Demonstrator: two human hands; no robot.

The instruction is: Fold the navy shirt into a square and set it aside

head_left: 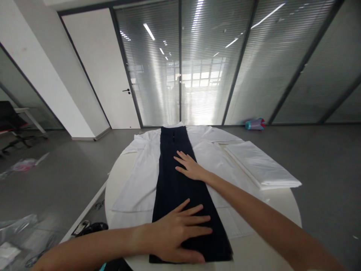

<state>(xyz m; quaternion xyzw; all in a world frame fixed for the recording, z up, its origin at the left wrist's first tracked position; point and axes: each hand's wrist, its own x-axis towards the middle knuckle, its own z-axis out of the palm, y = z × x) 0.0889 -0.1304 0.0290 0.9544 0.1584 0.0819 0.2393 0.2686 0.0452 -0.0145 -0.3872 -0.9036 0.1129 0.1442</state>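
A long dark navy garment [175, 180], folded into a narrow strip, lies lengthwise down the middle of a round white table [284, 205]. Under it is a spread white garment [141, 177]. My left hand [177, 233] rests flat on the near end of the navy strip, fingers spread and pointing right. My right hand [189, 166] lies flat on the strip's middle, fingers spread and pointing far left. Neither hand grips anything.
A folded white cloth stack [262, 167] lies on the table's right side. A pink and teal object [254, 124] sits on the floor by the glass wall. Plastic bags [17, 229] and small items litter the floor at left. A white door [104, 71] stands behind.
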